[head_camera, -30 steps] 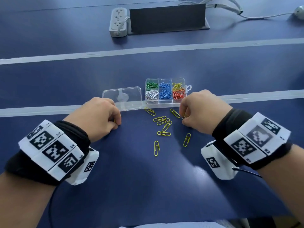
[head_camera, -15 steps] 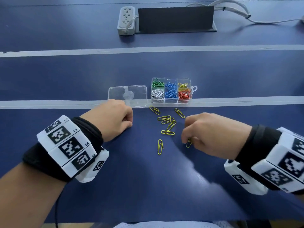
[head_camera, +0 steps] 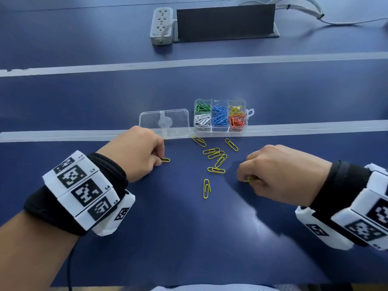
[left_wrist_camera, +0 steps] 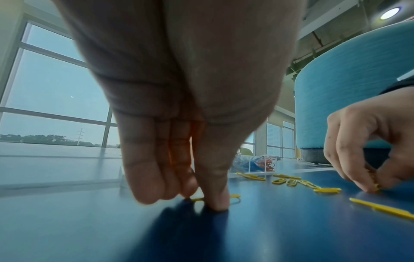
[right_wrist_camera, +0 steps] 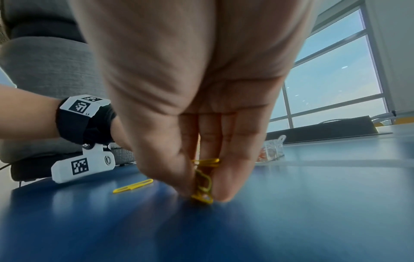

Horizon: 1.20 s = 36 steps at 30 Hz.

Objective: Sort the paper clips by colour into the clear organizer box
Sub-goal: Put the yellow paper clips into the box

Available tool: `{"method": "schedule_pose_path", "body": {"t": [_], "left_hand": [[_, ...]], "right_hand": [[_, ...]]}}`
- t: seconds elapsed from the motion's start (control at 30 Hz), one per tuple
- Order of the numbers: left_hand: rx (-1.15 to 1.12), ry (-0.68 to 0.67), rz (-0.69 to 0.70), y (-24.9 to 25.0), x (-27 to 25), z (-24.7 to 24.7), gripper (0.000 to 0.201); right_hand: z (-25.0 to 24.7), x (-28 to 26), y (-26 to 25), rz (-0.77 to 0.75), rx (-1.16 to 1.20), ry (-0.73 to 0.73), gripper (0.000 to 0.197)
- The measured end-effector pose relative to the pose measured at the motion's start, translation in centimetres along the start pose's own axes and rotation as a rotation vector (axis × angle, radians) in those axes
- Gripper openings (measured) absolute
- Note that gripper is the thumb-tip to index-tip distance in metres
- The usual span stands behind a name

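The clear organizer box (head_camera: 247, 113) sits mid-table with green, white, blue, yellow and red clips sorted in its compartments, its lid (head_camera: 164, 122) folded open to the left. Several loose yellow paper clips (head_camera: 218, 160) lie on the blue table in front of it. My right hand (head_camera: 244, 177) pinches a small bunch of yellow clips (right_wrist_camera: 202, 180) against the table, thumb and fingers curled round them. My left hand (head_camera: 160, 160) has its curled fingertips down on one yellow clip (head_camera: 165, 160), thumb (left_wrist_camera: 215, 200) and finger pinching its near end on the table.
Pale tape lines (head_camera: 315, 127) cross the blue table (head_camera: 189, 238). At the far edge lie a grey power strip (head_camera: 161, 25), a dark panel (head_camera: 225, 22) and white cables (head_camera: 315, 13). A single clip (head_camera: 206, 188) lies nearest me, between both hands.
My right hand drew back from near the box to the table's near right and gathered clips there. My left hand shifted right onto a yellow clip that now shows at its fingertips.
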State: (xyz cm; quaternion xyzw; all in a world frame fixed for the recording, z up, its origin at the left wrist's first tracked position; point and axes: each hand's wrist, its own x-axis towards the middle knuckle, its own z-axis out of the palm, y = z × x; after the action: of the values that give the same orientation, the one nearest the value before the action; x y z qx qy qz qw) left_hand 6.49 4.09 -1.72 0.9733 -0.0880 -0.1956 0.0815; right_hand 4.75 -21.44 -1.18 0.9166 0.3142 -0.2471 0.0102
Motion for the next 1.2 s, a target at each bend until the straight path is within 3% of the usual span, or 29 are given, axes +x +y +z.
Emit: {"method": "schedule_pose_path", "body": {"t": [0.13, 0.23, 0.27, 0.37, 0.53, 0.73, 0.83, 1.03, 1.2], "left_hand": [[0.045, -0.027, 0.033, 1.1, -0.9, -0.3, 0.009], [0.021, -0.057, 0.136, 3.3, -1.6, -0.2, 0.007], [-0.007, -0.066, 0.178, 4.1, -1.7, 0.0, 0.014], [-0.012, -0.119, 0.269, 5.9, -1.2, 0.9, 0.036], [0.052, -0.139, 0.349, 7.2, -0.7, 2.0, 0.028], [0.112, -0.203, 0.273, 7.2, -0.5, 2.6, 0.033], [0.111, -0.160, 0.283, 7.0, -0.4, 2.6, 0.025], [0.108, -0.111, 0.249, 6.8, -0.6, 2.8, 0.032], [0.081, -0.106, 0.232, 6.8, -0.4, 2.9, 0.027]], "right_hand": [[-0.8, 0.8, 0.0, 0.056, 0.029, 0.095, 0.033], [-1.9, 2.0, 0.1, 0.139, 0.069, 0.241, 0.035], [-2.0, 2.6, 0.2, 0.151, 0.054, 0.260, 0.035], [-1.9, 4.8, 0.2, 0.147, -0.046, 0.227, 0.031], [-1.2, 6.1, 0.1, 0.128, -0.060, 0.225, 0.025], [-1.0, 5.9, -0.3, 0.118, -0.067, 0.233, 0.023], [-1.1, 5.7, -0.7, 0.121, -0.058, 0.221, 0.026], [-1.8, 5.6, -1.1, 0.178, 0.038, 0.206, 0.030], [-4.3, 5.1, 0.4, 0.206, 0.211, 0.360, 0.032]]}}
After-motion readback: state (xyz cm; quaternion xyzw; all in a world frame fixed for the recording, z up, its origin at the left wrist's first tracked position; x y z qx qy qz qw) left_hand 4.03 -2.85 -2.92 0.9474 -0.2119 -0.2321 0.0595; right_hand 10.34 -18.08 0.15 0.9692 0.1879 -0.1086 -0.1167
